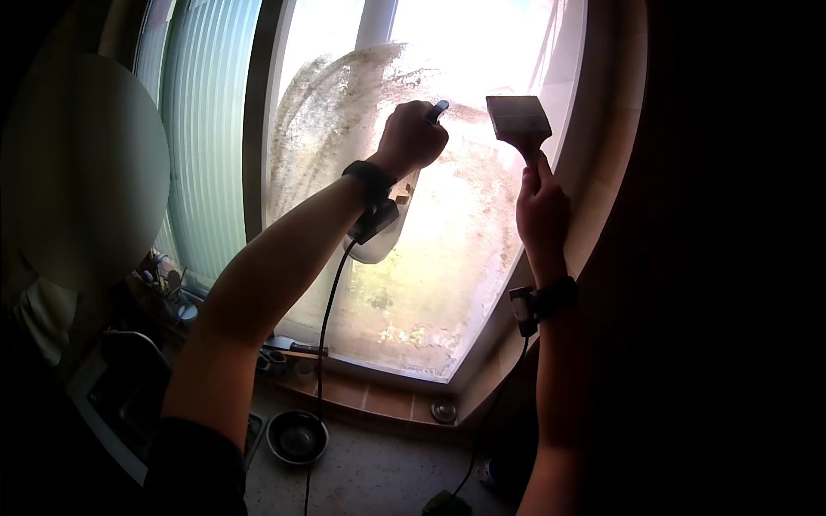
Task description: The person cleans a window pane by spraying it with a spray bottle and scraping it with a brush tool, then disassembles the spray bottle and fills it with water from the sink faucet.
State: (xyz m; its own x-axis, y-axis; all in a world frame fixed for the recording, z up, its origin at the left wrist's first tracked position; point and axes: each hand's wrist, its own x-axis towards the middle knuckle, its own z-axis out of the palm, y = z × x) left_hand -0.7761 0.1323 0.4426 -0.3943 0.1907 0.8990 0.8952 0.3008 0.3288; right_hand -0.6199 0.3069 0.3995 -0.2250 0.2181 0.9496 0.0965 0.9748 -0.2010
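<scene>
My left hand (413, 136) is raised in front of the smudged window pane (413, 292), its fingers wrapped round the neck of a spray bottle (383, 245). A bluish tip shows above the fist, and the pale body hangs partly behind my wrist. To the right, my right hand (544, 211) grips the handle of a wide flat brush (519, 119), its broad head pointing up. Against the light I cannot make out its bristles well. Dark streaks and curved smears cover the upper left of the glass.
Ribbed glass (211, 129) stands left of the frame. A knife (292, 346) lies on the tiled sill (344, 391). Below are a dark round bowl (298, 437) on the speckled counter (370, 477) and a sink (120, 387). Cables (325, 318) hang from both wrist devices.
</scene>
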